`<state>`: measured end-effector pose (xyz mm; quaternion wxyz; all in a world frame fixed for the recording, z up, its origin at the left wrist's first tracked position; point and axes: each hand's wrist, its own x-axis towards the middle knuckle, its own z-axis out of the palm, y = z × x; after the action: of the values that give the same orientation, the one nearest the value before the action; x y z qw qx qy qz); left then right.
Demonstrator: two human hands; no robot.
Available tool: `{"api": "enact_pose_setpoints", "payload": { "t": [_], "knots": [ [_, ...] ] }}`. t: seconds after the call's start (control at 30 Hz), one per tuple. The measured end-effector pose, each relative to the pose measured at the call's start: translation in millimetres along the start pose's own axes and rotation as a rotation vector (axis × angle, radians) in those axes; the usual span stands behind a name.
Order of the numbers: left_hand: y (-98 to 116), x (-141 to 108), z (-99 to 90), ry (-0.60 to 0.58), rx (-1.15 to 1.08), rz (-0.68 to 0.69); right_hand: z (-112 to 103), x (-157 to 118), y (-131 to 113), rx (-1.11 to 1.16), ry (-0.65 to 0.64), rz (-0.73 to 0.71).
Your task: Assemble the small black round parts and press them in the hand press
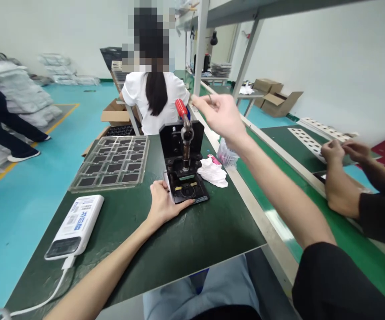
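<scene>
Green workbench (212,240), black red-handled press (175,140), left fingers (179,204) flat on its base, right fingers (209,101) pinched, hold unclear

Left hand (162,204) lying palm-down, right hand (219,119) raised, fingers (206,101) pinched

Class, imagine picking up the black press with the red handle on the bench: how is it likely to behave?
The press is probably heavy for its size, as its post looks metal. The red handle stands high above a small base, so a push up there might tip it.
</scene>
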<state>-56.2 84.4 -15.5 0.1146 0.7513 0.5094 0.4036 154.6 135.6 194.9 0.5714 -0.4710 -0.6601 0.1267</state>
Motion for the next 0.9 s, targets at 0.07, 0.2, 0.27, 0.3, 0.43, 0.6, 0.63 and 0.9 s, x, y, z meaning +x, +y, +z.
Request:
{"api": "enact_pose_setpoints", "payload": {
  "t": [0.07,0.2,0.27,0.3,0.43,0.6,0.63,0.9],
  "knots": [
    [-1,0,0.0,0.019,0.015,0.022,0,-43,17,-0.07,0.134,-0.011],
    [-4,0,-0.5,0.071,0.032,0.111,12,-142,38,-0.244,-0.015,0.0],
    [-5,0,-1.2,0.096,0.045,0.162,23,-167,41,-0.495,-0.269,0.072],
    [-6,1,-1.5,0.105,0.052,0.182,28,-170,42,-0.616,-0.388,0.112],
    [-10,4,-2.0,0.108,0.058,0.215,44,-153,42,-0.826,-0.651,0.181],
    [-15,9,-0.1,0.113,0.028,0.17,52,-137,42,-0.783,-0.708,0.109],
    [-16,10,0.1,0.114,0.027,0.169,51,-138,41,-0.777,-0.703,0.102],
    [-5,15,-5.5,0.133,0.051,0.202,-53,-163,40,-0.933,-0.572,0.263]
  ]
}}
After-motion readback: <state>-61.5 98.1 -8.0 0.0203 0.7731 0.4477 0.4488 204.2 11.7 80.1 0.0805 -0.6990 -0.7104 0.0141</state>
